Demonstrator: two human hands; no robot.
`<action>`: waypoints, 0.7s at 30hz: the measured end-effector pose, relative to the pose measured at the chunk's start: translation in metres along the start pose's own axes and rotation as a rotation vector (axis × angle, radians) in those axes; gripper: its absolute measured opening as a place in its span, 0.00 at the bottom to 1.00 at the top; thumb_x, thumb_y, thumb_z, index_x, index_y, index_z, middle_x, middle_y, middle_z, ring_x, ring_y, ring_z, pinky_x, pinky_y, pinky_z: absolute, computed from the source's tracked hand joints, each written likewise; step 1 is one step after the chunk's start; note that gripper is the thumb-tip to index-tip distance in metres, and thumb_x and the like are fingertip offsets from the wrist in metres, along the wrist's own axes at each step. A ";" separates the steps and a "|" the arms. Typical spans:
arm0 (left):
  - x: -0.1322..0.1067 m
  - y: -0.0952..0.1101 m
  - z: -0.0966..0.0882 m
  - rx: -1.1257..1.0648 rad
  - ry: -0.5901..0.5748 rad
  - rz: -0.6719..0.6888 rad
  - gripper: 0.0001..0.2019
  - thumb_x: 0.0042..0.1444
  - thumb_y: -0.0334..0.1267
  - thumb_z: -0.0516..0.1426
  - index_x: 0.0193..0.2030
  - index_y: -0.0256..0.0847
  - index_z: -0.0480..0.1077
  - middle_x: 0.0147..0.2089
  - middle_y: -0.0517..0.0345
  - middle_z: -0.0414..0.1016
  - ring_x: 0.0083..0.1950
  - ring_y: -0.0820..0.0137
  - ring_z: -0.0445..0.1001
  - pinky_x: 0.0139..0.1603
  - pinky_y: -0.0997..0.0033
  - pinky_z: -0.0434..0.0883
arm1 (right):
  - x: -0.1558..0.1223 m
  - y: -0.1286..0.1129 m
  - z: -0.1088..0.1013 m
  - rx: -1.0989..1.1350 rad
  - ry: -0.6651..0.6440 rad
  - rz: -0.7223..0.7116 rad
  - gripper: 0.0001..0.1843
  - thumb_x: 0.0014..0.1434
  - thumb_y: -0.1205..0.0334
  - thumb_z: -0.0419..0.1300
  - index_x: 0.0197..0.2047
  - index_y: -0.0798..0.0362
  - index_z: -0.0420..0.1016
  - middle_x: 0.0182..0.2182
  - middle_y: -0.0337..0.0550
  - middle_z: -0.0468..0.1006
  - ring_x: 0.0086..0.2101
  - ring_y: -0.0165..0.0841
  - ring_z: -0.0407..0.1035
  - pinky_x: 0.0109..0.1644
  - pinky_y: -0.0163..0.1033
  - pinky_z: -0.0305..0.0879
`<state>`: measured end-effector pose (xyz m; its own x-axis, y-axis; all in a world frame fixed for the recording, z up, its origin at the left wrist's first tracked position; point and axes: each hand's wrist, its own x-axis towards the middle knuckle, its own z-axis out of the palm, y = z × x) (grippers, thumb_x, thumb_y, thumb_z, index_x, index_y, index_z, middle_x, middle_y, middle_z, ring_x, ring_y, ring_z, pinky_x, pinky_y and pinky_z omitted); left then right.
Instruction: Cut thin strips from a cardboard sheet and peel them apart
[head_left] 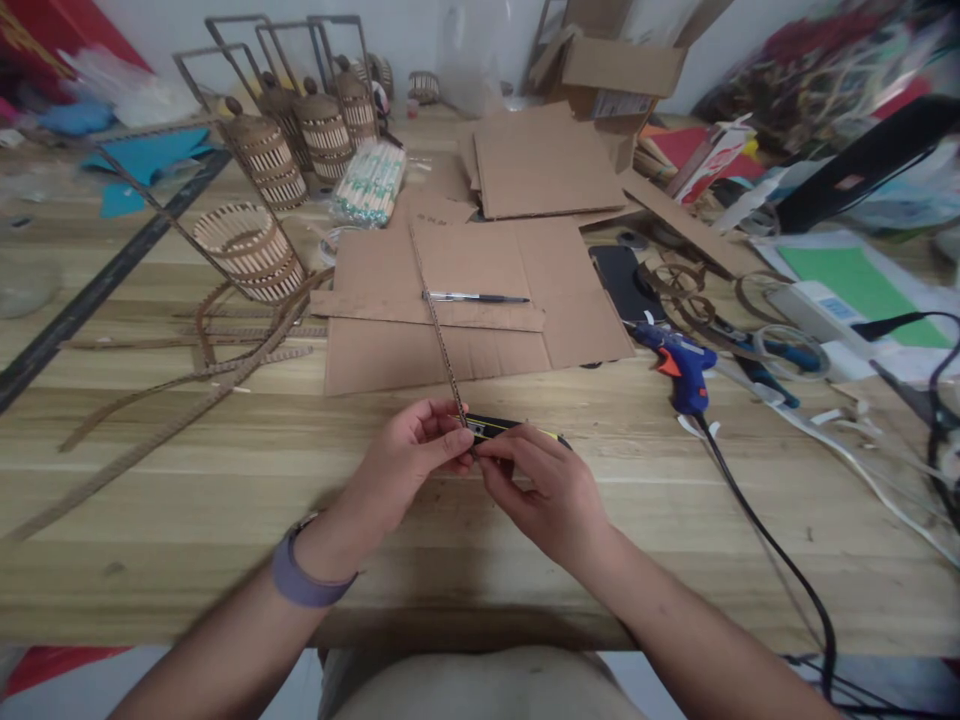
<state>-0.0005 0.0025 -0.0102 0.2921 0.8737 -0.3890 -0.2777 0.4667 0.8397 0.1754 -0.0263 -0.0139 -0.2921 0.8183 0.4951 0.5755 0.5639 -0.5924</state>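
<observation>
My left hand (409,460) pinches the near end of a long, thin corrugated cardboard strip (435,320) that runs away from me over the flat cardboard sheets (480,300). My right hand (544,490) is closed on a black and yellow utility knife (499,428), its tip meeting the strip right where my left fingers hold it. Both hands hover just above the wooden table (225,500), close to its near edge. A purple band sits on my left wrist.
A blue glue gun (679,365) with a black cord lies to the right. A pen (476,297) rests on the cardboard. Woven cardboard baskets (251,250) and metal frames stand at the back left, loose strips (187,400) at the left, boxes and clutter at the right.
</observation>
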 end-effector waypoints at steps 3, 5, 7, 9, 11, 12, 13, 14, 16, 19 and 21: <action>0.000 -0.001 -0.001 0.023 -0.004 0.008 0.21 0.47 0.42 0.72 0.45 0.38 0.73 0.32 0.62 0.75 0.32 0.72 0.76 0.34 0.72 0.74 | 0.000 0.001 0.000 -0.004 0.002 -0.004 0.08 0.65 0.70 0.57 0.37 0.52 0.77 0.29 0.42 0.81 0.28 0.30 0.75 0.31 0.35 0.70; 0.000 -0.002 -0.001 0.019 0.004 0.002 0.22 0.46 0.42 0.73 0.45 0.38 0.73 0.32 0.62 0.75 0.32 0.72 0.76 0.34 0.72 0.74 | 0.000 0.001 0.000 -0.009 -0.003 -0.008 0.08 0.65 0.69 0.57 0.37 0.52 0.77 0.30 0.43 0.81 0.29 0.31 0.75 0.32 0.35 0.70; 0.000 -0.001 0.000 0.010 0.015 -0.006 0.22 0.45 0.42 0.73 0.44 0.38 0.73 0.31 0.63 0.75 0.31 0.72 0.76 0.34 0.72 0.74 | 0.000 0.001 0.000 -0.010 -0.005 -0.004 0.08 0.65 0.69 0.57 0.37 0.52 0.78 0.30 0.42 0.81 0.28 0.30 0.75 0.32 0.35 0.69; 0.000 -0.001 0.001 -0.001 0.021 -0.011 0.23 0.44 0.42 0.73 0.44 0.38 0.72 0.31 0.64 0.74 0.31 0.73 0.76 0.33 0.72 0.74 | 0.000 0.001 0.000 -0.006 -0.010 0.004 0.08 0.66 0.68 0.57 0.38 0.51 0.77 0.30 0.42 0.81 0.29 0.30 0.75 0.31 0.34 0.69; -0.001 0.000 0.002 -0.014 0.022 -0.011 0.23 0.43 0.42 0.73 0.44 0.38 0.72 0.30 0.65 0.74 0.30 0.73 0.75 0.33 0.73 0.74 | 0.000 0.000 0.000 -0.005 -0.015 0.007 0.08 0.66 0.68 0.57 0.38 0.51 0.77 0.30 0.42 0.81 0.29 0.30 0.75 0.31 0.34 0.68; -0.001 0.000 0.002 -0.019 0.019 -0.012 0.23 0.43 0.42 0.73 0.44 0.38 0.72 0.30 0.65 0.74 0.30 0.73 0.75 0.33 0.73 0.73 | -0.001 0.001 0.000 -0.007 -0.015 0.004 0.08 0.66 0.68 0.57 0.38 0.51 0.77 0.30 0.42 0.81 0.29 0.30 0.75 0.32 0.34 0.68; -0.001 0.000 0.002 -0.022 0.016 -0.015 0.24 0.43 0.42 0.74 0.43 0.38 0.72 0.30 0.65 0.74 0.30 0.73 0.75 0.32 0.73 0.73 | -0.001 0.001 0.000 -0.011 -0.013 -0.001 0.08 0.66 0.68 0.57 0.38 0.52 0.77 0.30 0.42 0.81 0.29 0.30 0.75 0.32 0.34 0.69; -0.001 0.000 0.002 -0.024 0.013 -0.019 0.24 0.43 0.42 0.74 0.43 0.38 0.72 0.30 0.65 0.75 0.30 0.73 0.76 0.32 0.73 0.73 | -0.001 0.001 0.001 -0.016 -0.009 -0.007 0.08 0.66 0.68 0.57 0.38 0.51 0.77 0.30 0.41 0.81 0.29 0.30 0.75 0.33 0.35 0.69; -0.001 0.000 0.002 -0.021 0.009 -0.024 0.24 0.43 0.42 0.73 0.44 0.38 0.72 0.30 0.65 0.75 0.30 0.74 0.76 0.32 0.74 0.73 | -0.002 0.002 0.001 -0.028 -0.006 -0.015 0.08 0.66 0.68 0.56 0.37 0.51 0.77 0.30 0.41 0.81 0.29 0.30 0.74 0.33 0.36 0.69; -0.001 0.000 0.001 -0.019 0.003 -0.027 0.24 0.44 0.42 0.73 0.45 0.38 0.73 0.31 0.64 0.76 0.30 0.74 0.76 0.32 0.75 0.73 | -0.001 0.002 0.001 -0.032 -0.014 -0.011 0.08 0.66 0.68 0.56 0.38 0.50 0.77 0.29 0.41 0.80 0.29 0.30 0.74 0.33 0.36 0.69; -0.001 0.000 0.001 -0.031 -0.007 -0.029 0.24 0.44 0.42 0.74 0.46 0.38 0.73 0.31 0.63 0.76 0.30 0.74 0.76 0.32 0.74 0.73 | -0.001 0.001 0.000 -0.021 -0.017 -0.011 0.08 0.66 0.69 0.56 0.38 0.50 0.76 0.29 0.40 0.80 0.28 0.30 0.73 0.32 0.36 0.69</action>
<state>-0.0002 0.0015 -0.0095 0.3068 0.8588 -0.4102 -0.2968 0.4959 0.8161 0.1762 -0.0263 -0.0149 -0.3114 0.8140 0.4903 0.5880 0.5704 -0.5735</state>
